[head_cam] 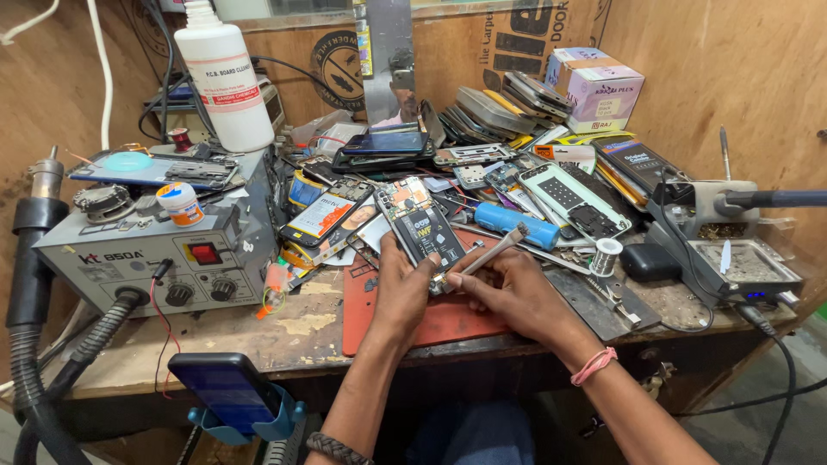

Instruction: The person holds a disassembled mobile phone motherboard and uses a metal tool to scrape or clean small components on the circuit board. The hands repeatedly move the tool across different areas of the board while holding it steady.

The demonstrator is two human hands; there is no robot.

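Opened phone point(419, 226) gripped in left hand point(401, 288); right hand point(508, 288) pinching tool point(493, 251) at its lower edge.

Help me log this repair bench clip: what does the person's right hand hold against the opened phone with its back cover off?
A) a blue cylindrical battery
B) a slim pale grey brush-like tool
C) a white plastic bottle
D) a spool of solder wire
B: the right hand grips a slim pale grey brush-like tool angled at the opened phone, which the left hand steadies.

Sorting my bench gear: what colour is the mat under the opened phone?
Red-orange, the mat under the opened phone; head view.
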